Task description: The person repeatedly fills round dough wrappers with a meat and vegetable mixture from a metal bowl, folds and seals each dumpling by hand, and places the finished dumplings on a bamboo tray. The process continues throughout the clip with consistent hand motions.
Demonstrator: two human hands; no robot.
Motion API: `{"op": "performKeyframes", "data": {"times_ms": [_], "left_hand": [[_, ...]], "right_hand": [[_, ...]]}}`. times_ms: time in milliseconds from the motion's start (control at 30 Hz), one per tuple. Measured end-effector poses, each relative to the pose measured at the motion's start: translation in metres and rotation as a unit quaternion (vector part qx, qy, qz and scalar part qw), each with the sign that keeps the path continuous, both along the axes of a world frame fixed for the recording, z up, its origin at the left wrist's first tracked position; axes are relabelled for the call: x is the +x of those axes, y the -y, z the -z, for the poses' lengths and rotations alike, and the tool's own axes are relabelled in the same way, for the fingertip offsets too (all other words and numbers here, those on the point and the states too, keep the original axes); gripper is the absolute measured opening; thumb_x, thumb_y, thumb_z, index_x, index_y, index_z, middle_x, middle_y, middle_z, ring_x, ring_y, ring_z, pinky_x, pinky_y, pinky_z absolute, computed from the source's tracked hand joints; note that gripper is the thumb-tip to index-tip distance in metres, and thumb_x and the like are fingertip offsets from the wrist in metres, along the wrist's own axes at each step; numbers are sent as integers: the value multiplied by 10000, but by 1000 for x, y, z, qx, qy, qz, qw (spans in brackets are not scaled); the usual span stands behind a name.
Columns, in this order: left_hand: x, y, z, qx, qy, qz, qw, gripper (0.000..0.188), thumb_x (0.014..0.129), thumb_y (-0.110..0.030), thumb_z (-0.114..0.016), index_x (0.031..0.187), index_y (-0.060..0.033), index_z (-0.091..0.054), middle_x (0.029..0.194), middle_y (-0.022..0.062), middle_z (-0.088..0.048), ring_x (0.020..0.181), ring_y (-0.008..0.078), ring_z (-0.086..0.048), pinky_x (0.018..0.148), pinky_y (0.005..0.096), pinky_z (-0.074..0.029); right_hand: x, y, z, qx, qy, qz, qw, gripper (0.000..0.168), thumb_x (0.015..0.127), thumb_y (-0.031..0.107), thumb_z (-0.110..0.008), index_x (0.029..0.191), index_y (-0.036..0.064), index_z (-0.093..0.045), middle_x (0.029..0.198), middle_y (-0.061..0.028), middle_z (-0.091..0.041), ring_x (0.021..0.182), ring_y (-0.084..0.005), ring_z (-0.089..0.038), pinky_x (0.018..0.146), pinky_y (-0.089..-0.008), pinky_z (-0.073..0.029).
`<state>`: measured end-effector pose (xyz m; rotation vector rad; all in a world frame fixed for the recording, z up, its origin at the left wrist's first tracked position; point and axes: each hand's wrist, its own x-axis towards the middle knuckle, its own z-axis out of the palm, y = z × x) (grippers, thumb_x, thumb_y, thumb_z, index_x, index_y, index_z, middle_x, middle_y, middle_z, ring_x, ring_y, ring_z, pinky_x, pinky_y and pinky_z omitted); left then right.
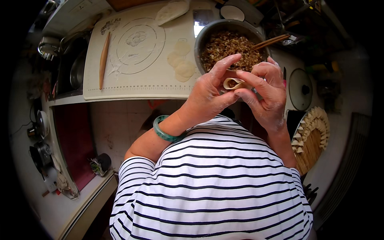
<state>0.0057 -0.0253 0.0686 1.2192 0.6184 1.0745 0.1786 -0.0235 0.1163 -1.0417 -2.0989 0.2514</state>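
Between my two floured hands is a half-folded dumpling [232, 83], its open end showing brown filling. My left hand [210, 90] grips it from the left, with the index finger raised and the thumb at the dough's lower edge. My right hand [265, 93] pinches the dough's right side between thumb and index finger. Just beyond the hands stands a metal bowl [200, 45] of minced filling [231, 45], with wooden chopsticks [271, 41] resting in it. Several flat round wrappers [183, 69] overlap on the pastry mat [138, 81] to the left.
A wooden rolling pin [104, 61] lies on the mat's left side, and a bag of flour [172, 12] at its back. On the right are a glass lid [301, 89] and a round tray [310, 147] edged with shaped dumplings [321, 123]. A dark sink [67, 69] is at left.
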Motion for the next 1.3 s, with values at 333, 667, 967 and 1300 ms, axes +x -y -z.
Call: {"op": "performKeyframes", "data": {"times_ms": [333,667,967,1300], "left_hand": [[5,4,-4,-13,-15,-3,1000,743,822,59,-641,1473,-85,-312,1151,81,-615,1043,121,-574,914,276,-479],[6,0,-1,60,-68,-30,995,778,802,44,-646,1480,-95,-291,1062,93,-640,924,129,-609,776,261,-519],[5,-3,3,33,-47,-36,998,777,795,39,-635,1481,-92,-295,1050,92,-645,895,135,-612,747,249,-510],[3,-6,7,22,-84,-48,995,675,831,-4,-656,1436,-45,-358,1033,93,-655,911,132,-622,760,254,-514]], "right_hand": [[8,4,15,-39,-64,-18,997,141,751,85,-742,885,74,-700,822,-42,-571,834,-207,-570,1012,-459,-373],[3,1,10,-25,-43,-18,999,155,745,79,-748,895,76,-708,784,-26,-563,824,-195,-580,1010,-477,-381],[-2,-3,5,-72,-54,-21,996,163,720,103,-764,872,86,-709,773,-31,-534,802,-195,-541,1013,-460,-364],[-3,-11,17,-102,-83,-59,990,369,734,170,-775,1079,78,-681,996,-70,-568,961,-228,-526,1000,-421,-378]]}}
